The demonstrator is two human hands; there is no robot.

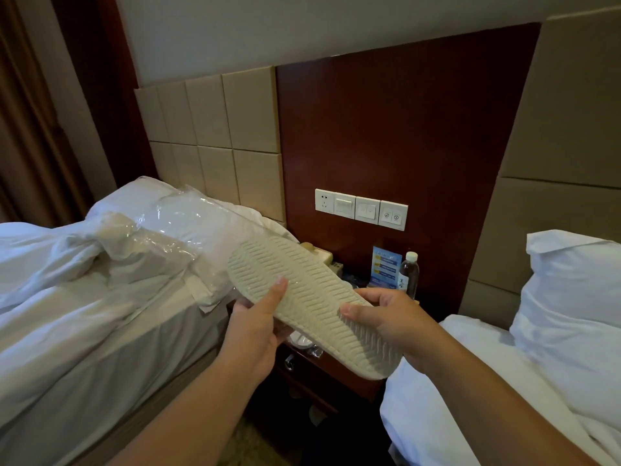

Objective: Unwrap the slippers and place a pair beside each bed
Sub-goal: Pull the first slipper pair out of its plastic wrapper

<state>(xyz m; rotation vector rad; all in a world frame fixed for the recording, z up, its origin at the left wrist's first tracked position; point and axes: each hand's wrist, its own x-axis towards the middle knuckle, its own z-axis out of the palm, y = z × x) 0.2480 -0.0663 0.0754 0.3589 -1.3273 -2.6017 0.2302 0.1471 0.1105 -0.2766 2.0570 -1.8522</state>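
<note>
1. The left hand (255, 334) is above the front left corner of the nightstand (336, 380). Its thumb presses on the ribbed sole and its fingers curl underneath, gripping the slipper (312, 307).
2. The right hand (393, 322) is above the front right of the nightstand. It grips the near half of the same slipper, thumb on the sole.
3. The slipper is held sole up and slanted over the nightstand, clear of its top. Whether a second slipper lies beneath it cannot be determined.
4. Crumpled clear plastic (174, 227) lies on the bed (84, 324) left of the nightstand. It appears to hold something pale.
5. A second bed (447, 398) stands right of the nightstand.
6. A water bottle (409, 274) stands at the back of the nightstand, with a switch panel (361, 209) on the wall above.
7. Step in hand, as judged: the slipper is out of its wrap and is being separated or checked.
8. The next move calls for turning the slipper sole down and lowering it to the floor beside a bed, at the foot of the nightstand.
</note>
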